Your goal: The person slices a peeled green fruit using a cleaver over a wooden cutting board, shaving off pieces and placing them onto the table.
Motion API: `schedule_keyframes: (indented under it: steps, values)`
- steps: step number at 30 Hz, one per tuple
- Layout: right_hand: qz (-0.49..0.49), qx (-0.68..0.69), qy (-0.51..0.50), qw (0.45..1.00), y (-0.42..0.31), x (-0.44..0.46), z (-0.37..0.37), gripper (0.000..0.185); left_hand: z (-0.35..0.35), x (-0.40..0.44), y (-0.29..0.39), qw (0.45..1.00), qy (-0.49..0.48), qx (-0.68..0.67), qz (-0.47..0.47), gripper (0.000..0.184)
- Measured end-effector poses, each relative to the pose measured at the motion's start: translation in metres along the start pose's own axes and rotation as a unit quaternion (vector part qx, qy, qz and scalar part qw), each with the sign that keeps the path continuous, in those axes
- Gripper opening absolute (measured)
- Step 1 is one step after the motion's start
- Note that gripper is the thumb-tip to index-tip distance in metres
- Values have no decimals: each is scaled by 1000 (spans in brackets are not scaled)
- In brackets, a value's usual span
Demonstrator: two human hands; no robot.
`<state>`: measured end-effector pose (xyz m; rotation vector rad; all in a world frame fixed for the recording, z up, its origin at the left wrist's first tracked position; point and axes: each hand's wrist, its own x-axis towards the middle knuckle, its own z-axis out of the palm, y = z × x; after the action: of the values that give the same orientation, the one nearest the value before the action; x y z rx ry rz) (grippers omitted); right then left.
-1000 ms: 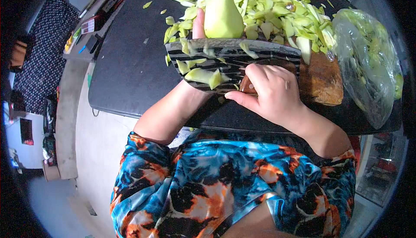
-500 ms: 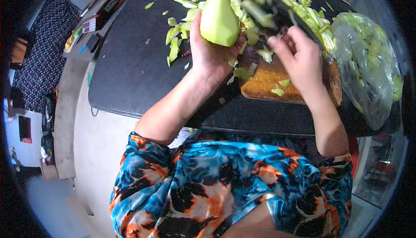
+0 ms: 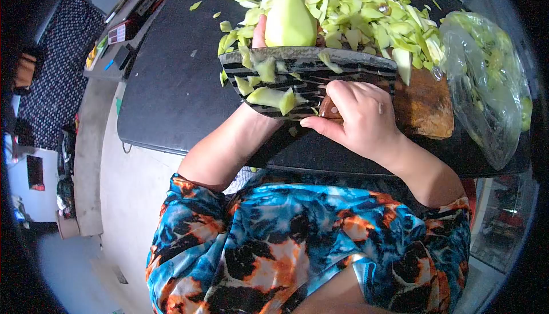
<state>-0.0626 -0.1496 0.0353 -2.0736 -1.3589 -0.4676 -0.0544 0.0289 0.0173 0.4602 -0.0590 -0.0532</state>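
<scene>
A sleeved top (image 3: 274, 245) in blue, black and orange fills the nearest part of the view, with both bare forearms reaching forward from it. The right hand (image 3: 366, 116) has its fingers closed around the brown handle (image 3: 329, 110) of a broad knife (image 3: 309, 76). The blade lies crosswise, its long axis running left to right and its wide, streaked face turned up to the camera; several pale green pieces (image 3: 271, 99) cling to its left part.

Just beyond the blade is the peeled green fruit (image 3: 291, 19), above the near side of the pile. Its long axis runs away from the person, nearly straight, the narrower end pointing to the far side and the broader end toward the blade, which hides its lowest part. The left hand (image 3: 259, 32) grips the fruit, the thumb up along its left side; the blade covers most of the other fingers.

To the right of the blade, a wooden board (image 3: 429, 105) shows its worn corner on the black tabletop (image 3: 166, 96). A clear plastic bag (image 3: 486, 85) with green contents lies beside the board. Farther off, a heap of thin green slices (image 3: 366, 16) spreads behind and to the right of the fruit.
</scene>
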Motion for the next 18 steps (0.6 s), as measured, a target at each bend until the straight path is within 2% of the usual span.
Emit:
schedule_keyframes:
  steps: [2,4,6,7,8,10,11,14,15,17,18]
  values:
    - [-4,5,14,1000,4,2,-1,42,-9,4,0,993,-91,-67,18,59]
    - [64,11,13,998,15,6,-5,42,5,-2,-7,986,107,-111,58,58]
    - [188,33,49,980,35,14,-13,43,5,-4,3,999,35,-4,-5,59]
    - [201,32,77,976,51,15,-16,43,25,-8,-3,993,105,53,2,59]
    - [212,31,104,971,62,16,-18,43,19,-6,-3,997,73,32,-6,59]
    - [210,54,93,972,55,18,-28,43,16,-2,2,1000,9,-7,-18,60]
    - [209,66,86,972,49,17,-32,44,18,-3,-1,999,49,4,-8,55]
    - [78,97,33,992,22,10,-25,42,50,-13,-11,991,123,5,56,53]
    - [33,85,11,996,17,9,-23,42,-13,4,-7,992,-22,-121,10,53]
    - [-40,46,-7,998,7,7,-22,41,-8,7,1,989,-142,-29,42,49]
    - [-47,55,-12,997,7,7,-20,41,-8,8,1,987,-154,-23,46,46]
